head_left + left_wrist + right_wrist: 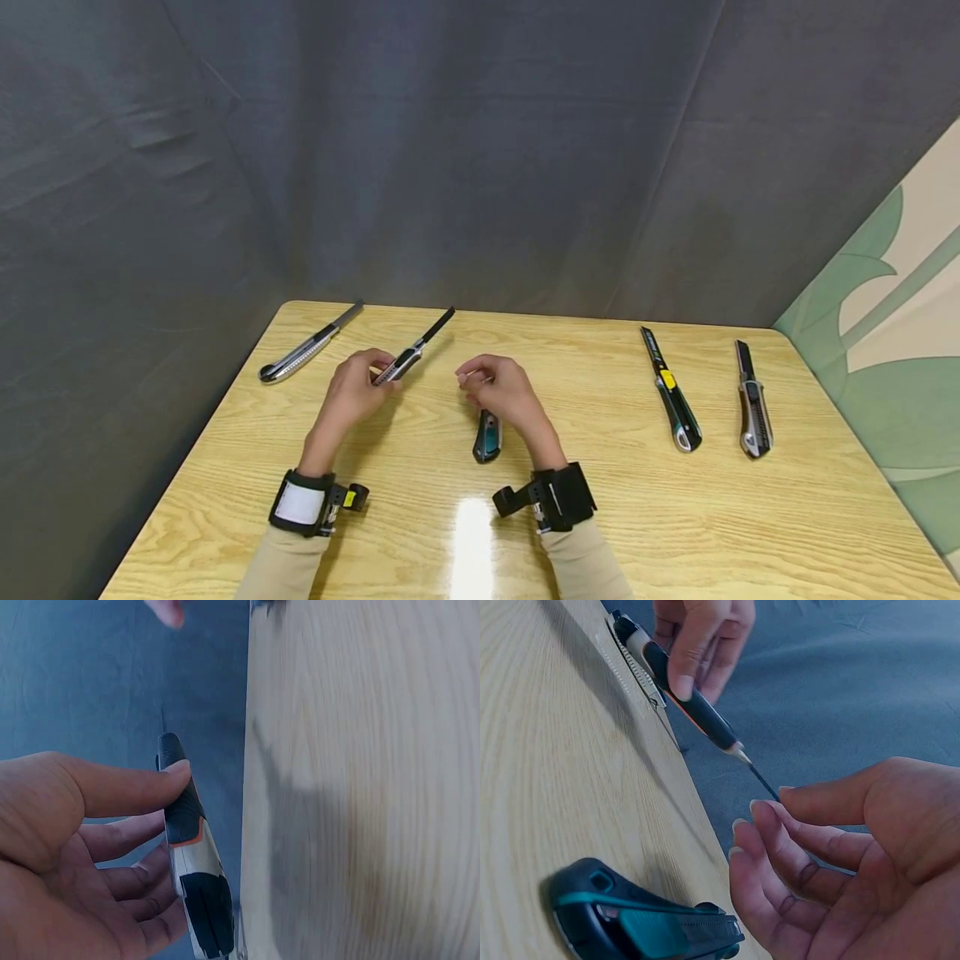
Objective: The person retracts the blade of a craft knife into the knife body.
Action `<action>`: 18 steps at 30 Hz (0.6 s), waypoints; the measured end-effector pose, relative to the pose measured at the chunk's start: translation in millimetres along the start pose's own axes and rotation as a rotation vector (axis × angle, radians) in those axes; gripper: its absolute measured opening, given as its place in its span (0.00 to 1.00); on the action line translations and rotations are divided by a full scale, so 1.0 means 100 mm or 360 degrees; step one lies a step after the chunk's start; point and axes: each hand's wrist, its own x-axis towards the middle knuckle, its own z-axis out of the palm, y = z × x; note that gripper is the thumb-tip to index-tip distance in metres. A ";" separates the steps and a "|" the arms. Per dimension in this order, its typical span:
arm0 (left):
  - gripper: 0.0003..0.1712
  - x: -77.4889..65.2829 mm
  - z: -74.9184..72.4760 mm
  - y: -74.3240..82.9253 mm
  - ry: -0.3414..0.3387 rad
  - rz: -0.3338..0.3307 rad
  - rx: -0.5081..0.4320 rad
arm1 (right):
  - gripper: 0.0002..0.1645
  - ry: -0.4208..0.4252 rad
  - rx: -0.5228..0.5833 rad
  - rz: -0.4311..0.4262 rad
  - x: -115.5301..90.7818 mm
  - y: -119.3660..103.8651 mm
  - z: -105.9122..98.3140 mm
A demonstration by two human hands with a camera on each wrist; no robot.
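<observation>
My left hand [354, 390] holds a silver-and-black snap-off utility knife [399, 365] above the table, its dark blade extended toward the far side. In the left wrist view, the thumb presses the black grip of this knife [184, 817], which has orange trim. My right hand [508, 393] is raised with loosely bent fingers and nothing visible in them. The held blade's tip overlaps the right fingertips [761, 817] in the right wrist view, but stands apart from them in the head view. Below the right hand lies a black-and-teal utility knife [488, 437], partly hidden by it.
A silver utility knife [303, 354] lies at the table's far left. On the right are a black-and-green utility knife with a yellow slider [677, 407] and a grey-brown one [753, 412]. Dark cloth [480, 150] hangs behind the wooden table [712, 517].
</observation>
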 end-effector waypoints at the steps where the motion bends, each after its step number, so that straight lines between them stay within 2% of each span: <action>1: 0.21 -0.01 0.02 0.03 -0.0002 0.0015 -0.0012 | 0.09 -0.0002 -0.0006 0.0001 0.00 -0.01 0.00; 6: 0.21 -0.02 0.13 0.17 -0.0018 0.0098 -0.0068 | 0.09 -0.0030 0.0019 0.0008 -0.06 -0.14 0.01; 11: 0.18 -0.03 0.24 0.28 -0.0036 0.0174 -0.0111 | 0.15 -0.0076 0.0047 0.0015 -0.14 -0.33 -0.01; 14: 0.18 -0.05 0.29 0.33 -0.0030 0.0210 -0.0115 | 0.18 -0.0089 0.0092 0.0021 -0.12 -0.29 -0.01; 18: 0.19 -0.07 0.34 0.37 -0.0004 0.0242 -0.0116 | 0.17 -0.0052 0.0121 0.0021 -0.02 -0.12 0.03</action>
